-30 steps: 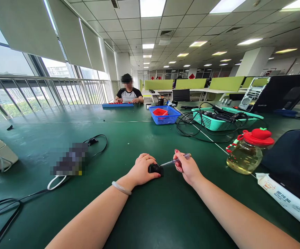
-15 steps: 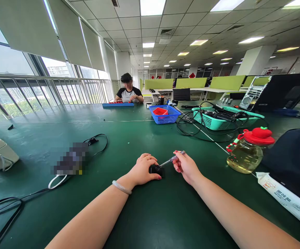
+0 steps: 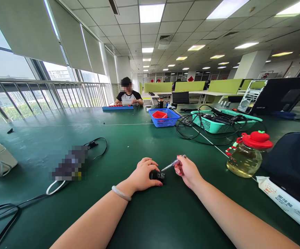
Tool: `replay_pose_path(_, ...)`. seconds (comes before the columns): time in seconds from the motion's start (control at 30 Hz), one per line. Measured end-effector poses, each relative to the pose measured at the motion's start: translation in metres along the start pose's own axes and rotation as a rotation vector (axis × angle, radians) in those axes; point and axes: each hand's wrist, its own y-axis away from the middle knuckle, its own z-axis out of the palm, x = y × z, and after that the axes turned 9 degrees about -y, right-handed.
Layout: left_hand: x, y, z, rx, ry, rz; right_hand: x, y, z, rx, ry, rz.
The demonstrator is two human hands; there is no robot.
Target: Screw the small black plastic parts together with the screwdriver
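My view is mostly green desk (image 3: 144, 214). At right a dark bag (image 3: 292, 162), cut off by the frame. Well beyond sit a teal basket (image 3: 217, 122) and a blue basket (image 3: 164, 119). Near the right hand (image 3: 187, 171), a glass jar (image 3: 245, 155). At centre the left hand (image 3: 142, 174) pins a small black part (image 3: 158, 175) to the desk; the right hand pinches a screwdriver (image 3: 172, 164), tip on the part. Fingers hide most of it; I cannot tell what it is.

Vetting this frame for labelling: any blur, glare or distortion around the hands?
Head view: left hand, right hand, screwdriver and small black part sharp, evenly lit, soft shadows only; ceiling panels blown out; wide-angle lens bends the window rail toward the edge; one pixelated patch on the table left of the hands.
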Motion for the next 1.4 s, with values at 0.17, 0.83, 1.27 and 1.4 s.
replay_pose_path(0.17, 0.0, 0.0, 0.001, 0.01, -0.015, -0.014, -0.001, 0.002, 0.002, -0.015, 0.001, 0.007)
replay_pose_path(0.83, -0.005, -0.003, 0.003, 0.041, -0.156, -0.202, -0.008, 0.026, 0.003, -0.152, 0.507, -0.635)
replay_pose_path(1.27, -0.005, -0.002, 0.003, 0.071, -0.224, -0.119, -0.013, 0.049, 0.015, -0.478, 1.065, -1.038)
replay_pose_path(1.4, -0.004, -0.002, 0.002, 0.068, -0.223, -0.106, -0.009, 0.033, 0.005, -0.109, 0.752, -0.815)
